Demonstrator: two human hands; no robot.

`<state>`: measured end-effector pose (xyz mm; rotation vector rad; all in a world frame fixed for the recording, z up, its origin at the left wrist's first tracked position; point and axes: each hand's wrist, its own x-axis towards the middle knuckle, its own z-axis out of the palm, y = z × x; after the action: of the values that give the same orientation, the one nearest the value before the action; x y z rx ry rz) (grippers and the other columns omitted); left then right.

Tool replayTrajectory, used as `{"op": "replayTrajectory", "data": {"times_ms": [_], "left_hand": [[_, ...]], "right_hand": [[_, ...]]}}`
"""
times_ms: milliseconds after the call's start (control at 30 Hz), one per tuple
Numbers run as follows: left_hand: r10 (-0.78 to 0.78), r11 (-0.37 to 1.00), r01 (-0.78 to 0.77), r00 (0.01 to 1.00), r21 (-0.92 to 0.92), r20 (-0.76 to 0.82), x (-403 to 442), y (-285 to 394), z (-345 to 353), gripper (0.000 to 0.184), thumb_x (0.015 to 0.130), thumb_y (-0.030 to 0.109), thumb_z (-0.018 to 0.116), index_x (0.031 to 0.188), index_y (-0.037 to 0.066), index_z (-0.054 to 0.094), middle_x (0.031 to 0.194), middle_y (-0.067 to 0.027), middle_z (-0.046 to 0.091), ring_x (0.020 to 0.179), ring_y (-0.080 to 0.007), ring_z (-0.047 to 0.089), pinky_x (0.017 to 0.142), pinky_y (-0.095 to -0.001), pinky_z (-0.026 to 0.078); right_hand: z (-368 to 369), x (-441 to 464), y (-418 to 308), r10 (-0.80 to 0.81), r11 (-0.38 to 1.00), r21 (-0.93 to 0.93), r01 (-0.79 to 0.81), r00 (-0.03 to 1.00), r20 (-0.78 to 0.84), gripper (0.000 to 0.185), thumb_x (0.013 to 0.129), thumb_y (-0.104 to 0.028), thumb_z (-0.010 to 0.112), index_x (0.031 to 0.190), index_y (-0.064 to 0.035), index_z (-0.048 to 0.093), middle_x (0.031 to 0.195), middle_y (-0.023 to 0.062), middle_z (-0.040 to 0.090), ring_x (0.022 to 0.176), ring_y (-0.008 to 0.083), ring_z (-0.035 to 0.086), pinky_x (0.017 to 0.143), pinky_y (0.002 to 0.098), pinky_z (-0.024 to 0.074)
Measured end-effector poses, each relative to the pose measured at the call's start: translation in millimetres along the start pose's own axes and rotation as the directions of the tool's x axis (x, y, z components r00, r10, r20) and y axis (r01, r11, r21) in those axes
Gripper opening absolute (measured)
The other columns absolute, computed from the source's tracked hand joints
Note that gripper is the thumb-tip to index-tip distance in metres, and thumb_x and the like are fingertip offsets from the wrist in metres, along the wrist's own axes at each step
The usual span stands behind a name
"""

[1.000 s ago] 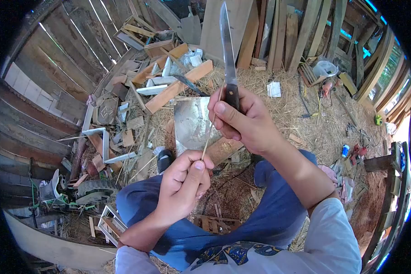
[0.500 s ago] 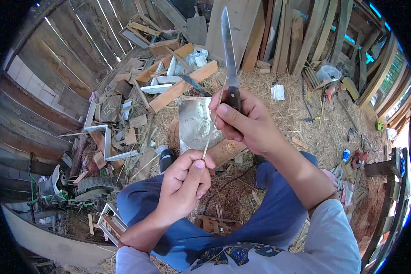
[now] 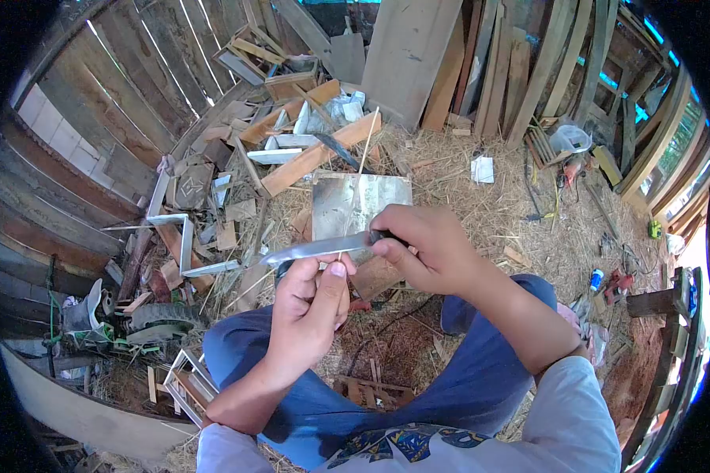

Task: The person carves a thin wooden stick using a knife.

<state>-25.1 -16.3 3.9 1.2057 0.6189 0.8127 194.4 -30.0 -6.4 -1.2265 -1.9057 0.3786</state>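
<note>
A thin wooden stick (image 3: 363,154) stands up from the pinched thumb and fingers of my left hand (image 3: 311,311). My right hand (image 3: 424,246) is wrapped round the dark handle of a knife (image 3: 315,248). The blade lies sideways, pointing left, across the lower part of the stick and just above my left fingertips. Beyond the blade is a flat shiny metal sheet (image 3: 335,206) on the ground, with a piece of wood (image 3: 377,276) at its near side.
Straw (image 3: 450,189) covers the ground. Wood scraps and a long plank (image 3: 323,156) are heaped at the back left. Tall boards (image 3: 406,59) lean at the back. A wheel (image 3: 166,317) lies at the left, a blue can (image 3: 596,279) at the right.
The knife has swung from upright to sideways, and my right hand has moved down and let go of the stick's upper part. The stick's upper length now shows above the blade.
</note>
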Motion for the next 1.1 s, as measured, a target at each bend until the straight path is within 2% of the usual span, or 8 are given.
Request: {"op": "replayTrajectory", "data": {"times_ms": [167,300,400,633,667,833,933,1100], "left_hand": [[-0.021,1.0,0.021,1.0,0.008,0.018,2.5,-2.5,-2.2,0.013,0.11,0.017,0.047,0.11,0.005,0.053,0.06,0.0052,0.043,0.049,-0.0023,0.036,0.046,-0.0213,0.029],[-0.022,0.999,0.022,1.0,0.029,-0.004,1.7,-2.7,0.1,0.015,0.11,0.018,0.048,0.11,0.005,0.054,0.06,0.0049,0.043,0.049,-0.0023,0.037,0.046,-0.0218,0.029],[-0.04,0.997,0.041,0.999,0.061,-0.026,2.8,-0.1,0.6,0.016,0.11,0.019,0.047,0.107,0.005,0.053,0.058,0.0045,0.04,0.047,-0.0033,0.034,0.045,-0.0227,0.03],[-0.02,0.998,0.02,1.0,0.062,-0.01,1.4,-2.6,-2.6,0.014,0.109,0.017,0.047,0.106,0.005,0.053,0.059,0.0048,0.043,0.047,-0.003,0.037,0.044,-0.0228,0.03],[-0.042,0.998,0.043,0.999,0.039,-0.017,2.1,-0.9,-3.0,0.013,0.109,0.017,0.047,0.105,0.005,0.053,0.058,0.0049,0.043,0.047,-0.0029,0.037,0.044,-0.0228,0.03],[-0.025,0.995,0.03,0.998,0.096,-0.051,5.3,-1.9,-2.8,0.015,0.11,0.018,0.047,0.104,0.005,0.053,0.058,0.0054,0.039,0.047,-0.003,0.033,0.044,-0.0227,0.029],[-0.067,0.993,0.073,0.996,0.094,-0.058,4.3,0.0,-5.0,0.015,0.11,0.018,0.047,0.104,0.006,0.054,0.059,0.0058,0.037,0.047,-0.0033,0.029,0.044,-0.0229,0.029],[-0.069,0.995,0.075,0.994,0.07,-0.086,11.1,-10.5,-6.5,0.014,0.109,0.018,0.048,0.104,0.006,0.054,0.058,0.0057,0.037,0.047,-0.0035,0.029,0.044,-0.0228,0.03]], "right_hand": [[-1.1,2.6,9.8,-0.022,0.998,-0.055,0.011,0.979,-0.2,0.017,0.089,-0.02,0.07,0.093,-0.0054,0.064,0.078,0.0122,0.062,0.067,0.0333,0.064,0.059,0.0396,0.049],[-7.2,0.0,0.6,-0.12,0.978,-0.179,0.111,0.992,-0.038,0.021,0.091,-0.029,0.07,0.096,-0.0097,0.066,0.079,0.0096,0.066,0.07,0.0322,0.067,0.058,0.0412,0.051],[-2.0,2.9,17.2,-0.009,0.991,-0.135,-0.024,0.972,-0.236,0.02,0.089,-0.03,0.072,0.094,-0.0109,0.067,0.078,0.0081,0.067,0.07,0.0313,0.067,0.057,0.0398,0.0511],[-1.4,-0.7,18.0,0.144,0.98,-0.102,-0.171,0.963,-0.227,0.018,0.09,-0.028,0.071,0.096,-0.0104,0.067,0.078,0.0096,0.066,0.069,0.0324,0.067,0.058,0.0397,0.0519],[-8.2,4.5,33.4,0.059,0.974,-0.195,-0.116,0.959,-0.278,0.018,0.091,-0.029,0.07,0.096,-0.0115,0.067,0.078,0.009,0.067,0.069,0.0316,0.067,0.058,0.0392,0.052],[-4.7,-0.7,7.1,-0.02,0.972,-0.233,0.013,0.999,-0.029,0.018,0.094,-0.029,0.066,0.095,-0.0114,0.068,0.079,0.0113,0.068,0.071,0.0338,0.068,0.06,0.0413,0.0529],[-16.6,7.3,46.8,0.241,0.913,-0.252,-0.32,0.924,-0.297,0.02,0.097,-0.03,0.064,0.099,-0.0112,0.069,0.08,0.0141,0.068,0.072,0.036,0.067,0.061,0.0439,0.0514],[-12.8,2.4,33.9,0.231,0.935,-0.154,-0.319,0.878,-0.419,0.022,0.097,-0.032,0.064,0.098,-0.0107,0.069,0.081,0.0134,0.068,0.072,0.0351,0.068,0.06,0.0425,0.0517]]}}
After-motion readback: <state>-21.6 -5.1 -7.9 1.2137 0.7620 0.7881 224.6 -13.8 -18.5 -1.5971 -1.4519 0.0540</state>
